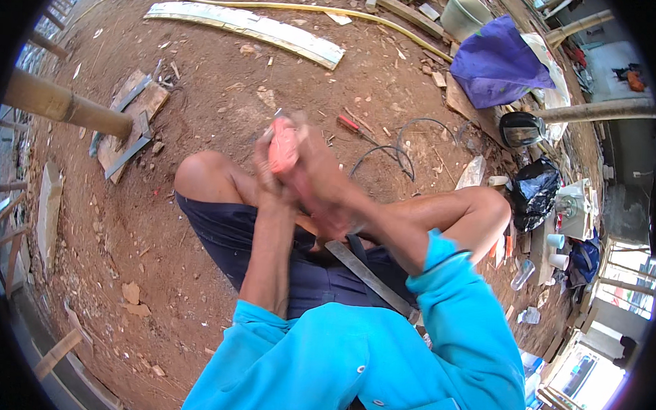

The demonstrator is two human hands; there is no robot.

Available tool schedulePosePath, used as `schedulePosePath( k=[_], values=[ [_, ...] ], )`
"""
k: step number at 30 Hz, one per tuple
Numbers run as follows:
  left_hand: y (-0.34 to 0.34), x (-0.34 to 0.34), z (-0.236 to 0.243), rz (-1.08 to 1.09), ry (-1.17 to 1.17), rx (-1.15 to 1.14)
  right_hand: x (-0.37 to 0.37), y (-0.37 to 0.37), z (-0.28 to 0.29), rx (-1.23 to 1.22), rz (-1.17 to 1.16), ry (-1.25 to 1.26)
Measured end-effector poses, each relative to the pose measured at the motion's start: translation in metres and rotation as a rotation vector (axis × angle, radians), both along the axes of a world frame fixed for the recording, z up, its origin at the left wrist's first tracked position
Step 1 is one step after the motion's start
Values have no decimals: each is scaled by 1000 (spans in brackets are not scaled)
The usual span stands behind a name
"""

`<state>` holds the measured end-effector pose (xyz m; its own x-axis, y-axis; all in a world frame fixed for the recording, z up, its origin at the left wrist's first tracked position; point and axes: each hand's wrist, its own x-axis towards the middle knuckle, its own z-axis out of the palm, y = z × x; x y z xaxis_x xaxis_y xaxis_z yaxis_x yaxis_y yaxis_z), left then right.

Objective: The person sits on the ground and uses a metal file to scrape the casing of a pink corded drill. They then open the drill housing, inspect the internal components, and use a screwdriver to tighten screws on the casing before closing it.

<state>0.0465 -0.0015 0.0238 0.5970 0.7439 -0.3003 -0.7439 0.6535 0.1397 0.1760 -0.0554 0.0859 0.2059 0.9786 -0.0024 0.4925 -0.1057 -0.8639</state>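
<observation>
Raised in front of my crossed legs, my left hand is closed around a red-orange, block-like object whose kind I cannot make out. Pressed close beside it is my right hand, smeared by motion. Its fingers are too blurred to show whether they grip the object too. Below the hands, a long flat grey metal strip lies slanting across my lap on dark shorts. A screwdriver-like tool with a red handle lies on the dirt just beyond my hands, near a loop of black cable.
A bamboo post stands at left by a board with metal brackets. A long whitish plank and yellow hose lie far ahead. At right are a purple cloth, a black plastic bag and cups.
</observation>
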Motion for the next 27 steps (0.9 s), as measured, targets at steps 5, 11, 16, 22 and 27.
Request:
schedulePosePath(
  k=[5, 11, 16, 22, 27],
  values=[
    [14, -16, -35, 23, -119, 71, -23, 11, -31, 26, -105, 203],
    [18, -6, -17, 121, 70, -86, -6, -53, 36, -59, 186, -172],
    [1, -11, -21, 204, 51, -154, -1, -88, -9, 241, 117, -262],
    [-8, -22, -6, -27, 34, -14, 15, -88, 2, 437, 192, -411],
    [-29, -51, 53, -210, 156, -183, 46, -99, 34, 504, 390, -469]
  ],
)
